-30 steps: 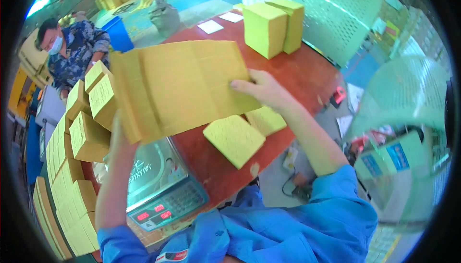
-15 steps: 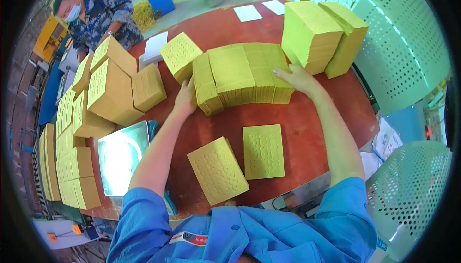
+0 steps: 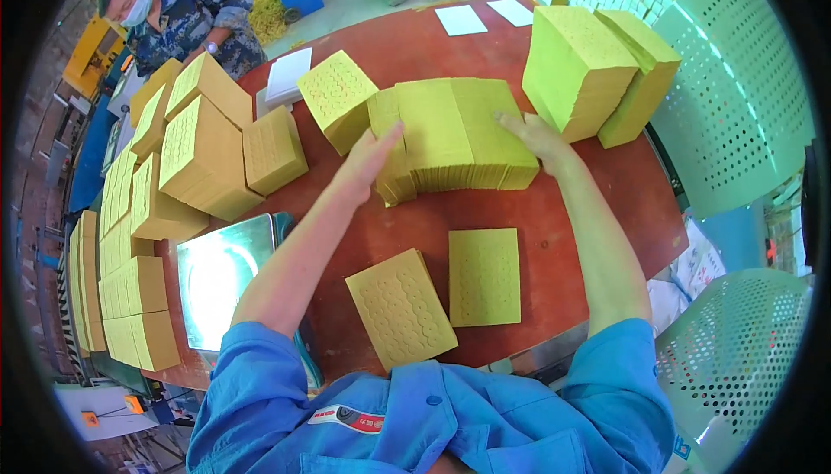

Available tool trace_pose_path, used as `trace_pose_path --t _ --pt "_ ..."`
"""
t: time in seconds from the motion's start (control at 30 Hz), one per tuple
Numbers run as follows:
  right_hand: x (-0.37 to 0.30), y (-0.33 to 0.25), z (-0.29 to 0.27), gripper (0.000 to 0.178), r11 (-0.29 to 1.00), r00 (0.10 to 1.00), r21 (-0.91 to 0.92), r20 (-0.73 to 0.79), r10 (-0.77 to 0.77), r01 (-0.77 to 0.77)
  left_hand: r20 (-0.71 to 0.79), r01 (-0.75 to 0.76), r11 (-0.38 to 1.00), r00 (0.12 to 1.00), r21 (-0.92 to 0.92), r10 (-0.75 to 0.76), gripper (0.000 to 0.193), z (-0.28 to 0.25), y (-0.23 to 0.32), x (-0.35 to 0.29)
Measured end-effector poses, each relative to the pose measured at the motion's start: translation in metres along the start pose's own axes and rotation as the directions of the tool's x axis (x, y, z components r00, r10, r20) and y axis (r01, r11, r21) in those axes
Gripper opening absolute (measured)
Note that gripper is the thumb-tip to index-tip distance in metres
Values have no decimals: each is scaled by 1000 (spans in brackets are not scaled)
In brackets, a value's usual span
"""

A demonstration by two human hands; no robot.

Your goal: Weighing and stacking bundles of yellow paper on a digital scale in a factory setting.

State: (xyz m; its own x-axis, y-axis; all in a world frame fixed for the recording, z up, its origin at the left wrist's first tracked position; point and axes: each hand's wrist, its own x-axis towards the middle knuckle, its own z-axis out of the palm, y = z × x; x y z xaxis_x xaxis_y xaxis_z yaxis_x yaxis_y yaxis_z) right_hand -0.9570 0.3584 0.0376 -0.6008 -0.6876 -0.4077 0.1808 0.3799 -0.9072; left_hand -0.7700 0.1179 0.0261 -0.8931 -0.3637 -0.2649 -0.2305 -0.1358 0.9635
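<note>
A long row of yellow paper sheets standing on edge lies across the middle of the red table. My left hand grips its left end, thumb up on the top. Around its right end, my right hand is closed, with the thumb over the top edge. The leftmost block of the row sits slightly askew from the others. Nearer to me lie two flat stacks of yellow sheets with a scalloped pattern, a tilted stack and a straighter stack. Fingers behind the row's ends are partly hidden.
Yellow blocks crowd the left side, beside a shiny metal-topped scale. A patterned block touches the row's far left; tall stacks stand at right. Perforated green chairs flank the table. A masked person stands far left.
My left hand has moved right and up onto the row's left end. The row looks a little shorter, its left block pushed inward. My right hand stays at the right end.
</note>
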Motion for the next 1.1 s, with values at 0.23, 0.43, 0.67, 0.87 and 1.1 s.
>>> trace_pose_path --t 0.23,0.43,0.67,0.87,1.1 --pt "-67 13 18 66 839 842 127 -203 -500 529 27 -483 875 876 40 482 69 6 5 -49" --pt "-73 72 25 91 853 819 -48 -257 -513 519 54 -327 884 930 -333 364 75 -3 -4 -51" --pt "-64 73 27 92 844 815 30 -283 -507 535 -27 -39 980 999 -196 34 58 -2 22 -33" --pt "-58 83 34 84 843 817 84 -316 -483 531 68 -76 989 994 -128 85 54 19 23 -27" --pt "-62 88 21 84 821 787 103 -372 -492 562 404 263 817 914 -514 -40 44 -45 3 -17"
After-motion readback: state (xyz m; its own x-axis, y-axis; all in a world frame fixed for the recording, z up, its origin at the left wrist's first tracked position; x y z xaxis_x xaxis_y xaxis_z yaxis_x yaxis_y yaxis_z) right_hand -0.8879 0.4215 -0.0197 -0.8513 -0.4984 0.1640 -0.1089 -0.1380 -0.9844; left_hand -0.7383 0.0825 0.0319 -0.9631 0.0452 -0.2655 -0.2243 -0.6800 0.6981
